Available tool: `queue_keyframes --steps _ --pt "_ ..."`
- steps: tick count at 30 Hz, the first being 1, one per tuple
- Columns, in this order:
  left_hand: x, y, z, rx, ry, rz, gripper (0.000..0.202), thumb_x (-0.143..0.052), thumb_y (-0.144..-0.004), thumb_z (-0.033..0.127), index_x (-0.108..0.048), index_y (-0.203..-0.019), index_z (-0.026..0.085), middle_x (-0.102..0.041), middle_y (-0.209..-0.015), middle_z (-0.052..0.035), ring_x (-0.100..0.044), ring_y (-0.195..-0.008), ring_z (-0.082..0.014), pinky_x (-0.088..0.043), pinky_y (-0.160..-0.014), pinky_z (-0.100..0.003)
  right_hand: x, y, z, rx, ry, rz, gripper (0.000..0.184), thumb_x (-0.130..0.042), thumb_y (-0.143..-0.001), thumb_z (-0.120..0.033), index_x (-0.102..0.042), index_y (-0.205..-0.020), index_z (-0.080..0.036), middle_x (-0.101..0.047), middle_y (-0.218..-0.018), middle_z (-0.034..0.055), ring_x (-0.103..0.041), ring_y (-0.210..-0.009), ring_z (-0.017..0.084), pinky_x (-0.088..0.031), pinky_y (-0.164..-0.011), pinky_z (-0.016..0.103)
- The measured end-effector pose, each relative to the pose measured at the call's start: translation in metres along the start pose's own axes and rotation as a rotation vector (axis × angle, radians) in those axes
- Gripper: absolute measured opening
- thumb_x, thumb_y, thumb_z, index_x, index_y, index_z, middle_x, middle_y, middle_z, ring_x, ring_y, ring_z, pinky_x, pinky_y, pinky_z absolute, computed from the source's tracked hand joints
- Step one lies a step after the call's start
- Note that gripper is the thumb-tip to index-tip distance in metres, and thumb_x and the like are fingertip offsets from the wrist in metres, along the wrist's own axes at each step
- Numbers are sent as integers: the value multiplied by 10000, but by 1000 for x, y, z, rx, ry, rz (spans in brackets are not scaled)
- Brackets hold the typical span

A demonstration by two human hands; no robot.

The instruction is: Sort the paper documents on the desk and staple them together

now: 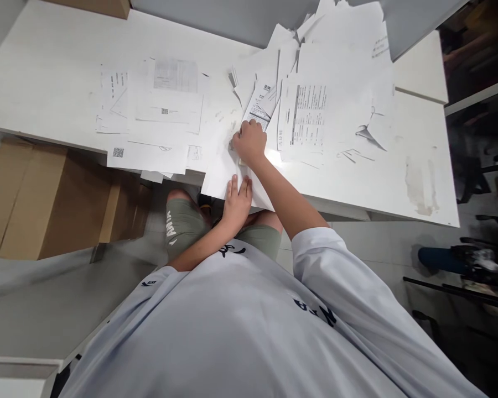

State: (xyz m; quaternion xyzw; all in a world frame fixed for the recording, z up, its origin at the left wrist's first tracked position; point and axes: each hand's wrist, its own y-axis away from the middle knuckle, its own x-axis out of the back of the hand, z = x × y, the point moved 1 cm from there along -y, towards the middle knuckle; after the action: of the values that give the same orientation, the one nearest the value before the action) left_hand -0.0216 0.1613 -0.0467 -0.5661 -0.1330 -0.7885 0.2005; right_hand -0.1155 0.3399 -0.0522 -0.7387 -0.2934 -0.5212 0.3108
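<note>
My left hand (237, 203) lies with its fingers stretched out on a white sheet of paper (216, 174) at the desk's front edge. Just beyond it, my right hand (250, 142) is closed, knuckles up, over the same sheet; its fingertips are hidden, so what they hold, if anything, cannot be made out. A printed slip (260, 104) with a small code and a table sticks out past the right hand's knuckles.
Loose printed sheets (166, 110) lie on the left of the white desk (66, 55). To the right, a large spread of papers (336, 72) reaches the grey back panel, some torn or creased. Cardboard boxes (45, 193) stand below the desk's left edge.
</note>
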Motion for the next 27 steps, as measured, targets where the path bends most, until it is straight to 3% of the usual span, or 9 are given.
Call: queue_keyframes --steps 13,27 --pt "-13 1 -1 -3 18 134 548 -354 -918 26 -462 -1450 102 -450 -1508 -137 -285 -1465 -309 -310 -1208 -521 8 4 -7 -19 -10 31 355 -257 -1012 -356 -539 -956 -149 -540 -1050 160 -502 -1090 327 -469 -865 530" --pt "-25 5 -5 -20 51 172 494 -391 -938 96 -482 -1422 58 -461 -1493 -176 -293 -1460 -338 -317 -1200 -524 2 -1 1 30 -47 41 410 -241 -1021 -419 -544 -981 -146 -534 -1029 149 -500 -1108 323 -481 -876 525"
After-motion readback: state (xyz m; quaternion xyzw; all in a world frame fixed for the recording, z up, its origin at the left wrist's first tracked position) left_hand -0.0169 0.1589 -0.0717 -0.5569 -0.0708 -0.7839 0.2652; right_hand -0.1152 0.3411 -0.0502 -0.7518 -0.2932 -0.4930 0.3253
